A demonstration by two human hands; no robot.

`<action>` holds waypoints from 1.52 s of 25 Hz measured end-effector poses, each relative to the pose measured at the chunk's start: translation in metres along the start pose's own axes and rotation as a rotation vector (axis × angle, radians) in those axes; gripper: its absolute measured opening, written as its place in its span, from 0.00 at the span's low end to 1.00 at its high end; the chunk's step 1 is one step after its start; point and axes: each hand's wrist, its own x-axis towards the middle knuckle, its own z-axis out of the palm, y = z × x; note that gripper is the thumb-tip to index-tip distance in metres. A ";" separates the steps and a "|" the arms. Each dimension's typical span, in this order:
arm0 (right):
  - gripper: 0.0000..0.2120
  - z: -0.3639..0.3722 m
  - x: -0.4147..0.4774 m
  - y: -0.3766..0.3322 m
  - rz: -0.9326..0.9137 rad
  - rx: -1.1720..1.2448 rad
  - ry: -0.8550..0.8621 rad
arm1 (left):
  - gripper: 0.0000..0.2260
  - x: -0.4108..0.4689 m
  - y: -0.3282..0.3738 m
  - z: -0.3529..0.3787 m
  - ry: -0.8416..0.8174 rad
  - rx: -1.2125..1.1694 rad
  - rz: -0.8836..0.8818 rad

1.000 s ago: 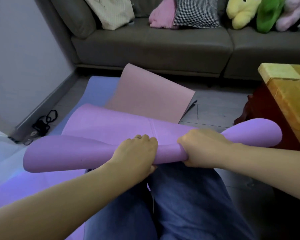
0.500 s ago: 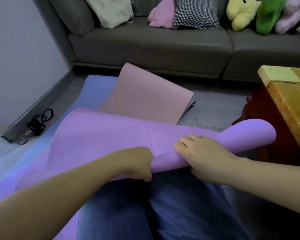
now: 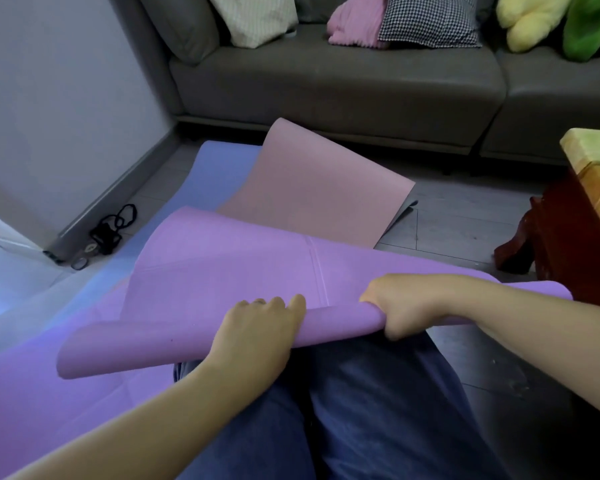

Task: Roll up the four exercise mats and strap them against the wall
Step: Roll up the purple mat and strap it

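Currently: first roll barely begun. Left hand [image 3: 257, 327] and right hand [image 3: 406, 306] both grip the curled near edge of the purple mat [image 3: 222, 278], over the lap; the rest trails to the floor. Next, judged: tighten the core, roll forward evenly.

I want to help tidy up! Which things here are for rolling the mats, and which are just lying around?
For the job: purple mat, gripped by the left hand and right hand; pink mat; blue mat; black loops by the wall, perhaps straps.

Just lying about: sofa; checked cushion; yellow plush toy; green plush toy; wooden table.
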 end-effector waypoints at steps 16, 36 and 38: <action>0.11 0.023 -0.001 0.001 0.064 -0.253 0.449 | 0.13 0.026 -0.019 -0.009 -0.204 -0.211 -0.020; 0.29 0.047 -0.001 0.008 -0.054 -0.129 0.813 | 0.12 0.060 -0.035 -0.022 -0.531 -0.295 0.103; 0.32 0.036 0.004 0.013 -0.067 -0.144 0.720 | 0.16 0.050 -0.032 -0.022 -0.384 -0.214 0.051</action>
